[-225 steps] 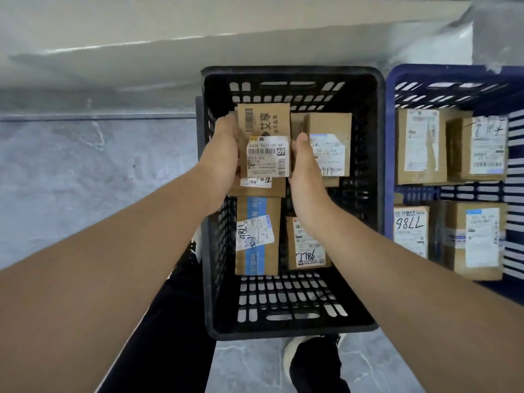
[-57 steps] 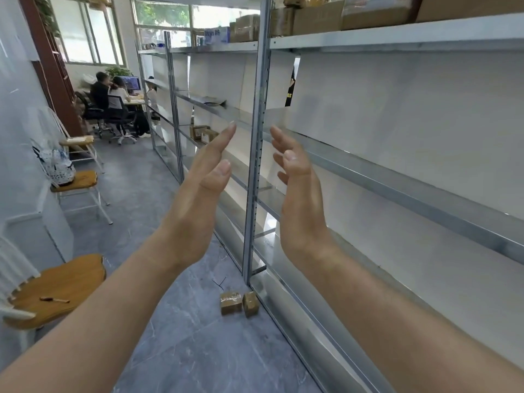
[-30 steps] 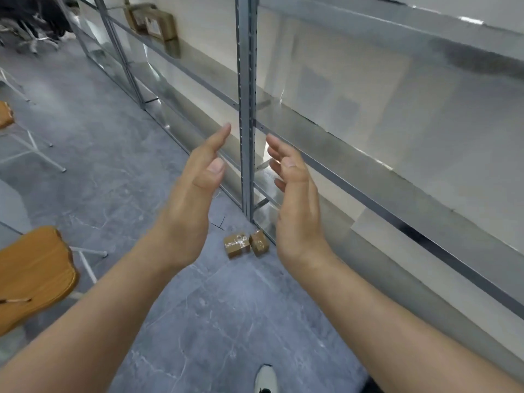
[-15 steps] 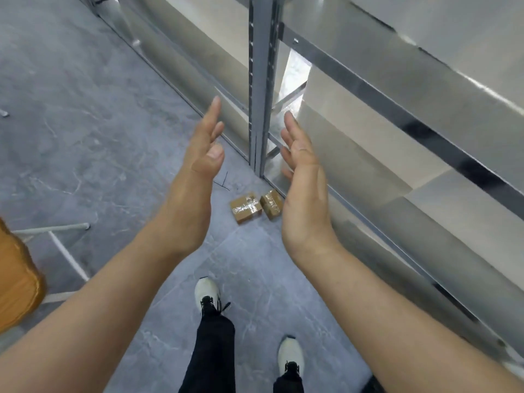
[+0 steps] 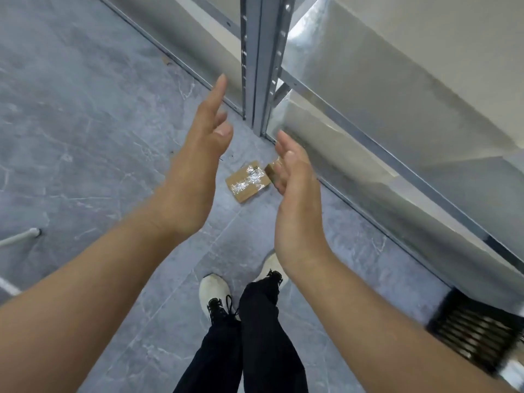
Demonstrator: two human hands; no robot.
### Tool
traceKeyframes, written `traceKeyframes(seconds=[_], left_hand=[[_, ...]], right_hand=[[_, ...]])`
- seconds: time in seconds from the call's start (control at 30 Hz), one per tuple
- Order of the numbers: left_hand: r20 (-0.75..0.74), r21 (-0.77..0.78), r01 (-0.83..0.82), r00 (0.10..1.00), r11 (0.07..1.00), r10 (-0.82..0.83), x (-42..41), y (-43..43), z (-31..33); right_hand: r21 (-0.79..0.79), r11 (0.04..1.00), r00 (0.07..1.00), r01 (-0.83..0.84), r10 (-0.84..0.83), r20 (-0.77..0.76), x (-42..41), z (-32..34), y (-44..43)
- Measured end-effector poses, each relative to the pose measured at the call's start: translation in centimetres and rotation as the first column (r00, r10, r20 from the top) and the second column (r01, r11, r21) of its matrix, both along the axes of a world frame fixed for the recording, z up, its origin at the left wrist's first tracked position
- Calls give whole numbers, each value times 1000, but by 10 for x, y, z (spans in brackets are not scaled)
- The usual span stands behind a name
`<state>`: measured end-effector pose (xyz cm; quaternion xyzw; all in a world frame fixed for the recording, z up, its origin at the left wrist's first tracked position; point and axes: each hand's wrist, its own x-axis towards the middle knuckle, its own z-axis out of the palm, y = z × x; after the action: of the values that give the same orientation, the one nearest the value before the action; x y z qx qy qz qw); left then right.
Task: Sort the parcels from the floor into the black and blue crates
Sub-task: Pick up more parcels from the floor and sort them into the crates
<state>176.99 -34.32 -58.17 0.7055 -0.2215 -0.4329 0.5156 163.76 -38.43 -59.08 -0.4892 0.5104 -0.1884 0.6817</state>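
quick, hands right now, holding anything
left hand: open, fingers straight, holding nothing
right hand: open, holding nothing

Just the one camera, worn on the person's head. It pointed forward and steeply down, wide-angle, close above the left hand (image 5: pixel 195 171) and right hand (image 5: pixel 297 205), with the grey floor (image 5: pixel 85 123), their shoes (image 5: pixel 214 290) and the shelving upright (image 5: pixel 262 66) below.

Stockroom or warehouse: metal shelving upright (image 5: pixel 262 61), grey tile floor (image 5: pixel 85 137), taped cardboard parcel (image 5: pixel 247 180) on floor
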Motion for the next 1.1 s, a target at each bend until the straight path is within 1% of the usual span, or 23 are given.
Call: traceKeyframes(seconds=[0.1, 0.23, 0.37, 0.5, 0.6, 0.77, 0.93, 1.03, 1.1], left_hand=[[-41, 13, -42, 998, 999, 43, 2, -6, -46], [-63, 94, -42, 997, 995, 48, 11, -26, -113], [-90, 136, -50, 994, 989, 63, 21, -39, -167], [-137, 144, 35, 990, 989, -15, 32, -44, -217], [-170, 180, 96, 983, 979, -65, 41, -53, -257], [-176, 248, 174, 975, 953, -133, 59, -65, -327], [-196, 308, 282, 953, 909, -230, 76, -71, -391], [-177, 362, 358, 933, 861, -313, 82, -75, -420], [-238, 375, 379, 921, 846, -308, 85, -77, -436]], right_hand=[[66, 998, 1000, -22, 23, -14, 12, -50, -7], [109, 994, 999, -4, 9, -44, 20, -115, -14], [203, 976, 993, 74, -53, -109, 26, -173, -23], [215, 963, 979, 160, -127, -162, 34, -228, -27], [223, 953, 958, 204, -148, -245, 45, -267, -29], [271, 915, 914, 300, -194, -356, 62, -326, -24], [349, 858, 891, 376, -231, -391, 77, -383, -21], [397, 812, 873, 428, -257, -414, 88, -413, -23], [421, 778, 864, 467, -298, -407, 95, -428, -28]])
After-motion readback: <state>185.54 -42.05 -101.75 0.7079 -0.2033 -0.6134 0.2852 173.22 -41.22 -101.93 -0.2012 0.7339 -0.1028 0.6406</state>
